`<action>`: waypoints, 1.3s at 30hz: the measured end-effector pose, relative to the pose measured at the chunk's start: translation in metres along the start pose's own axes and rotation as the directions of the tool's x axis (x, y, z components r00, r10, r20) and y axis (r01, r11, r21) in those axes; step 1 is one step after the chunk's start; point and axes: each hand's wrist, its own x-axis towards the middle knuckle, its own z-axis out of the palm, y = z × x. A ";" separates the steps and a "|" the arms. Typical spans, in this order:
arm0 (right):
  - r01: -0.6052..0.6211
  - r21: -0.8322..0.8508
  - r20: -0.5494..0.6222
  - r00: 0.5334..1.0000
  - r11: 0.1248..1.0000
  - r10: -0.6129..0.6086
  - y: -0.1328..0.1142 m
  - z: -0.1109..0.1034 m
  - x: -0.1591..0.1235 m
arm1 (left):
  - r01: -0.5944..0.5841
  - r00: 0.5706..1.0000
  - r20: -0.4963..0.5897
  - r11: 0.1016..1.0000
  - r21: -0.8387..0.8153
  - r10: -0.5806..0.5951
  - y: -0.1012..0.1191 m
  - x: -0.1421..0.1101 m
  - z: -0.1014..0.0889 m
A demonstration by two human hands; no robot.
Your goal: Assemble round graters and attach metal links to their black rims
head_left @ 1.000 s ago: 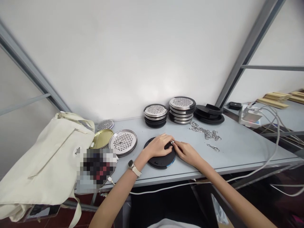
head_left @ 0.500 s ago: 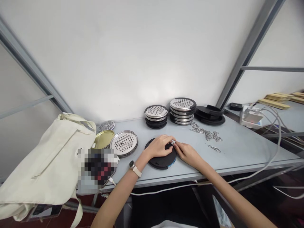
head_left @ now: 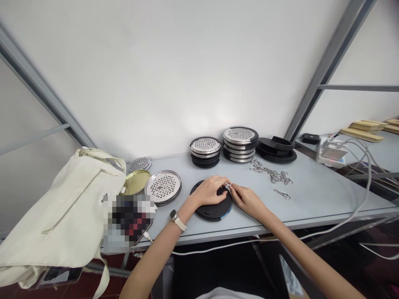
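Observation:
A round black disc [head_left: 209, 210] lies flat on the grey table [head_left: 311, 199] in front of me. My left hand [head_left: 208, 191] rests on top of the disc, fingers curled over a raised part near its far edge. My right hand [head_left: 246, 199] comes in from the right and pinches a small metal clip [head_left: 227, 185] against the same spot. The fingertips of both hands meet there. A watch sits on my left wrist [head_left: 178, 220].
Stacks of perforated metal and black discs [head_left: 240, 144] stand at the back, with black lids [head_left: 276, 148] to their right. Loose metal clips and chain [head_left: 274, 176] lie right of my hands. A perforated tray [head_left: 163, 187], a gold lid [head_left: 135, 182] and a cream bag [head_left: 62, 211] sit left. Cables [head_left: 358, 199] hang right.
Both hands stay on the black disc with only slight finger shifts around the small clip. The view has drifted a little.

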 end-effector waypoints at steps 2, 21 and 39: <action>-0.016 0.017 -0.040 0.999 1.000 0.017 0.000 0.000 0.000 | -0.002 1.000 0.000 1.000 0.000 0.002 -0.001 0.000 0.000; -0.079 -0.036 -0.025 0.997 0.996 0.078 0.001 0.002 0.002 | 0.007 1.000 -0.012 0.992 -0.128 -0.008 0.003 -0.002 0.002; 0.033 -0.069 0.062 0.998 0.997 -0.029 0.002 0.000 -0.001 | -0.028 0.999 0.037 0.999 -0.029 0.029 0.002 0.000 0.001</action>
